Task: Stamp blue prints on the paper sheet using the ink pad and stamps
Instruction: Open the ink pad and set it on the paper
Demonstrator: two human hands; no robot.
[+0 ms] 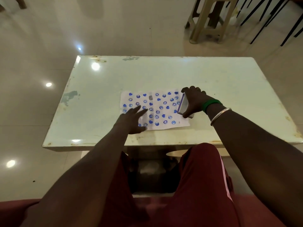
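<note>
A white paper sheet [161,102] lies on the table, covered with several blue heart and smiley prints. My left hand [131,120] rests flat on the sheet's near left part, fingers spread, holding nothing. At the sheet's right edge my right hand [194,101] grips the ink pad [183,105], a flat white case with a purple rim, tilted up on its side. No stamp is visible; any under my hands is hidden.
The pale glossy table [164,74] has worn, stained edges. My knees in maroon trousers [201,169] sit just under its near edge. A beige plastic stool [209,18] and dark chair legs [268,17] stand on the floor at the far right.
</note>
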